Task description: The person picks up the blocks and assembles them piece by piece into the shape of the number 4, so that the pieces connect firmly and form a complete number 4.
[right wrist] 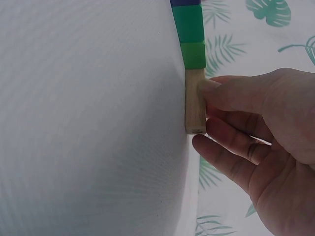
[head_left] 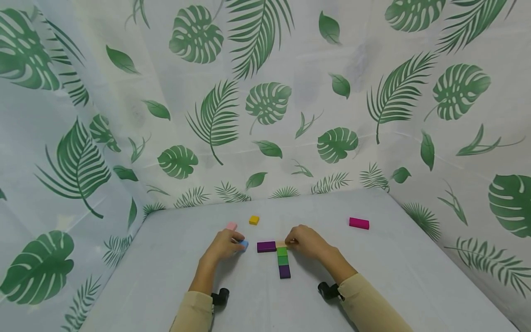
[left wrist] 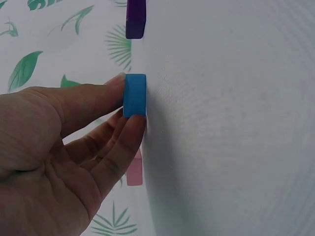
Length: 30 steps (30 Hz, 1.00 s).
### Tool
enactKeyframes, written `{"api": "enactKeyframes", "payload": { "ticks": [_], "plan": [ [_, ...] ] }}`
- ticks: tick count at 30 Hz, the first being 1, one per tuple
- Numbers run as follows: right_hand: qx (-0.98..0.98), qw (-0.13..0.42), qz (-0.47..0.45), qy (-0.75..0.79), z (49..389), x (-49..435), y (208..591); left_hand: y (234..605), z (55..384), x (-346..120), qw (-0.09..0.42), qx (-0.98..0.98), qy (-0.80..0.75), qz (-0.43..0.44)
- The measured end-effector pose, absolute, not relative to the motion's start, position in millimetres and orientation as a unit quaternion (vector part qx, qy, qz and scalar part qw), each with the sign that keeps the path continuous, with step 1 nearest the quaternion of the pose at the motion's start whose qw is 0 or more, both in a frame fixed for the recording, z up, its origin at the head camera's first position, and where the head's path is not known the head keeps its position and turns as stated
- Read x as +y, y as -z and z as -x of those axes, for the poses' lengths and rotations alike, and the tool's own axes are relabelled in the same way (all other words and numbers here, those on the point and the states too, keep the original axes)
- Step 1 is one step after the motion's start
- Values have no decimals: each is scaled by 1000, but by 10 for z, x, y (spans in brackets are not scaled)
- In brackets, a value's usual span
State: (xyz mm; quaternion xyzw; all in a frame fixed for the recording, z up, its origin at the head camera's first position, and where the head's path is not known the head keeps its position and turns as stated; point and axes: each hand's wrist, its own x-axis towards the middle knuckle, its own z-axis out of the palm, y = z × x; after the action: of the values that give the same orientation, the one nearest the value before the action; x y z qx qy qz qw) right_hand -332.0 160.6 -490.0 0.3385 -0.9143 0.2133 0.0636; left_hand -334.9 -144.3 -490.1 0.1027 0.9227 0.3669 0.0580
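Note:
My left hand (head_left: 222, 245) pinches a blue block (left wrist: 135, 96) between thumb and fingertips, low over the white table (head_left: 244, 299). To its right lies a purple block (head_left: 266, 247), its end against a plain wooden block (right wrist: 195, 103). My right hand (head_left: 309, 242) pinches that wooden block, thumb on its near side and fingers behind. A green piece (head_left: 282, 251), another green piece (head_left: 283, 260) and a dark purple block (head_left: 284, 272) run from the wooden block toward me in a line. The fingers hide part of the wooden block in the head view.
A pink block (head_left: 231, 226) lies just beyond my left hand, and a yellow block (head_left: 254, 220) farther back. Off to the right is a magenta block (head_left: 359, 223). Leaf-patterned cloth (head_left: 265, 138) stands around the table's back and sides.

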Motion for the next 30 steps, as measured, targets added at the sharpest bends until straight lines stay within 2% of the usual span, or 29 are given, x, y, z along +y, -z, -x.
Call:
{"api": "enactKeyframes", "payload": {
  "ticks": [25,30],
  "plan": [
    [-909,67,-348,-220,3337,1611,4926,4894,3331,-1377,54,924,-365,-100],
    [-909,73,-349,-218,3329,1613,4924,4888,3313,-1344,44,919,-371,-124]
  ]
}}
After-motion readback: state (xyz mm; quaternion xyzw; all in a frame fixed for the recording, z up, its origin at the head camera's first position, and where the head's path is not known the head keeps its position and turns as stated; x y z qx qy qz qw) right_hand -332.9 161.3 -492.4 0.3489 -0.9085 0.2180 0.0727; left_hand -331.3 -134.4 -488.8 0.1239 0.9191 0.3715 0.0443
